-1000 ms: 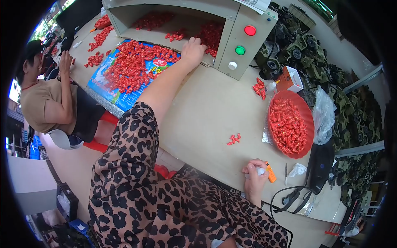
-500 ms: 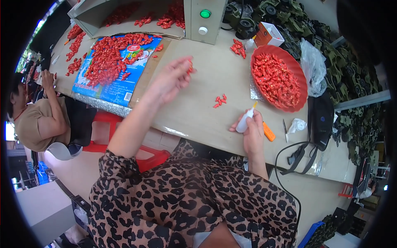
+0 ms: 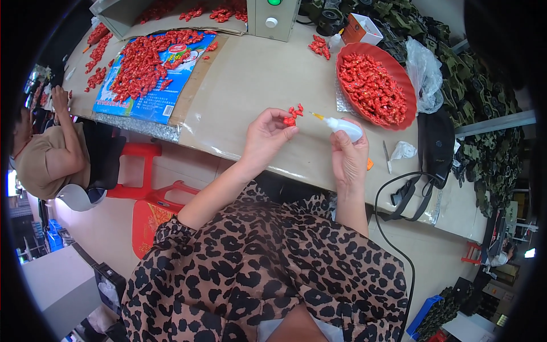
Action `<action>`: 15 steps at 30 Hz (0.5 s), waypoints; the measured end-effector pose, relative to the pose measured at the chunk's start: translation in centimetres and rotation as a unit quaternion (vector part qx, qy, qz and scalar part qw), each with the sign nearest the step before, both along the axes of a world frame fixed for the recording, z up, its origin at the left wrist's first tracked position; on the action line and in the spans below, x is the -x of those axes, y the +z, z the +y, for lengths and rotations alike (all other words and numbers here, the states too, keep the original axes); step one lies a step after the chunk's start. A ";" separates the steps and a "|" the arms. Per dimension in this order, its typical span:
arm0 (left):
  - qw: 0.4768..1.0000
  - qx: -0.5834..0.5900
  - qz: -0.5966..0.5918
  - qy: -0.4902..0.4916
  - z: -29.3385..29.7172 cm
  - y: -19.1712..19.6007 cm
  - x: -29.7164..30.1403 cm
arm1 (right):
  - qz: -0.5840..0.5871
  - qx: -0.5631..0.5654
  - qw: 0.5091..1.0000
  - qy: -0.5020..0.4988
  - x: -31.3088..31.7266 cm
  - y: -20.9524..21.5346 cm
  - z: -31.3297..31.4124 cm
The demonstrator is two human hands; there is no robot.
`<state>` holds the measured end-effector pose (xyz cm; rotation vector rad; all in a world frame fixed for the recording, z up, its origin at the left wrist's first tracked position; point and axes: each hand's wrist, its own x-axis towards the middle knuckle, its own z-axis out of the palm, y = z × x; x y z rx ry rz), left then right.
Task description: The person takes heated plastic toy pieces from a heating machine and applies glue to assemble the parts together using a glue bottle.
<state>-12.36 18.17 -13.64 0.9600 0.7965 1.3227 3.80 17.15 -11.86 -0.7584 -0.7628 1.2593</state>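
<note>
My left hand (image 3: pixel 268 137) is raised over the table's near part, thumb and fingers pinched on a small shiny red figure (image 3: pixel 289 121). More red bits show just beyond its fingertips; I cannot tell which are held and which lie on the table behind. Closed round a white squeeze bottle (image 3: pixel 348 130) is my right hand (image 3: pixel 350 157). The bottle lies tilted, its yellow nozzle with a thin tip pointing left at the red figure, a small gap between them. To the right, a red scalloped bowl (image 3: pixel 411 94) is heaped with similar red pieces.
A blue printed sheet (image 3: pixel 154 114) at the left carries many red pieces. A grey box with a green button (image 3: pixel 274 2) stands at the back. Tweezers (image 3: pixel 387 157), crumpled tissue (image 3: pixel 403 150) and a black strapped bag (image 3: pixel 436 145) lie right. Another person (image 3: pixel 54 148) sits at far left.
My left hand has come right and nearer with the red figure. The right hand has lifted the bottle and turned its nozzle leftward. The whole view has shifted slightly.
</note>
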 end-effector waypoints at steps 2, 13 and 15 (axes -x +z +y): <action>1.000 -0.004 0.000 0.013 0.0 -0.9 -0.1 | 0.046 -0.005 0.999 0.029 -0.2 -0.5 0.4; 0.998 -0.040 0.048 0.027 -0.1 -2.0 0.0 | -0.047 -0.065 0.997 0.000 1.0 -2.4 0.0; 0.997 -0.046 0.053 0.035 -0.1 -2.3 0.0 | -0.122 -0.103 0.987 -0.036 1.4 -2.4 -0.4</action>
